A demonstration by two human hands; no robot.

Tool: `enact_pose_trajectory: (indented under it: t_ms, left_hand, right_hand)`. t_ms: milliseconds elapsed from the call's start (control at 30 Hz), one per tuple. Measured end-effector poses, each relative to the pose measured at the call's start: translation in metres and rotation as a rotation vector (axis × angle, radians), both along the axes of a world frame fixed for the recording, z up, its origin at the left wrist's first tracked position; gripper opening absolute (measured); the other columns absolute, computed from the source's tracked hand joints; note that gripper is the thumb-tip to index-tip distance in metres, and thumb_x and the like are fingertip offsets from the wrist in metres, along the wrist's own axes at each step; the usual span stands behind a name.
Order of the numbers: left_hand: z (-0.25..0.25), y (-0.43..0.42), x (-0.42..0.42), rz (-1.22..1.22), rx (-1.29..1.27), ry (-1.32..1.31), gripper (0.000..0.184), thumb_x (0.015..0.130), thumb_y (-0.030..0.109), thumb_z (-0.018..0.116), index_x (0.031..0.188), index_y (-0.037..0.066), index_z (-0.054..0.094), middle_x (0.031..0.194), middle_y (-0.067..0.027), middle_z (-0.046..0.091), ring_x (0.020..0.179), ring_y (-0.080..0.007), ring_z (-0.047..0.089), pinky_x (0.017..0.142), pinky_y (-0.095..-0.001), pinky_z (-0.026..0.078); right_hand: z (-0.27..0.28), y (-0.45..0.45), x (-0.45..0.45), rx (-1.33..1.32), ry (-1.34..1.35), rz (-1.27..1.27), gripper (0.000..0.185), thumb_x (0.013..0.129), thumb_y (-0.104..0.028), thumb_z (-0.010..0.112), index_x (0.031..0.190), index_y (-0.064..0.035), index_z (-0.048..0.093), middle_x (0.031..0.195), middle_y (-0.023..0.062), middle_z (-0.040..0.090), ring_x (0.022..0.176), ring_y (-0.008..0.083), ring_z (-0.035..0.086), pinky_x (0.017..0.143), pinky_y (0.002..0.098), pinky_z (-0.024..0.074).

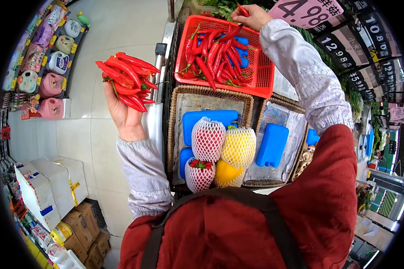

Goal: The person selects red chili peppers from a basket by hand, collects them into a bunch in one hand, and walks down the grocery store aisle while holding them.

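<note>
A bunch of red chili peppers [126, 78] is held in my left hand [123, 114], out over the floor left of the baskets. My right hand [251, 19] pinches a single red chili [243, 10] at the top edge of a red plastic basket [267, 74]. Inside that basket lie many more red chilies [215, 56], with blue blocks showing beneath them. Below it, a wicker basket [169, 134] holds red peppers [208, 138] and yellow peppers [239, 148] in white foam nets, beside a blue block [202, 119].
Another wicker basket [278, 183] holds a blue block [273, 145] on newspaper. Price signs [345, 49] and greens line the right side. A metal rail [154, 123] runs left of the baskets. Bottles [58, 62] stand on a shelf; boxes [49, 186] are at lower left.
</note>
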State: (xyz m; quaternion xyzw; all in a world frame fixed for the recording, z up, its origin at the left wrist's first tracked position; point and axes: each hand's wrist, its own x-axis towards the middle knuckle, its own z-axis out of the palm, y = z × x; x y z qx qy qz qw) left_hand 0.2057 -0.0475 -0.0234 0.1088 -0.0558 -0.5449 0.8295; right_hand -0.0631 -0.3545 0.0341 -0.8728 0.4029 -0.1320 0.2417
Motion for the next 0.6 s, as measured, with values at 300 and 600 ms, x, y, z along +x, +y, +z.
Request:
enact_pose_trajectory:
  t_ms: [300,600]
  left_hand:
    - [0.000,-0.001,0.001,0.028,-0.013,0.040,0.054,0.078,0.024,0.067,0.124,0.007,0.044,0.126,-0.0095,0.047,0.115,-0.0275,0.045,0.100,-0.0493,0.035]
    - [0.003,0.001,0.001,0.016,-0.008,0.032,0.055,0.078,0.027,0.067,0.124,0.009,0.044,0.126,-0.0093,0.047,0.115,-0.0274,0.045,0.099,-0.0498,0.036]
  right_hand:
    - [0.023,0.038,0.049,-0.378,0.384,0.325,0.024,0.073,-0.024,0.066,0.094,-0.0135,0.064,0.088,0.0092,0.064,0.084,0.0282,0.061,0.074,0.0379,0.0481]
    - [-0.001,0.044,0.071,-0.168,0.632,0.577,0.027,0.069,-0.017,0.070,0.094,-0.0115,0.061,0.092,0.0088,0.059,0.089,0.0287,0.058,0.075,0.0379,0.0463]
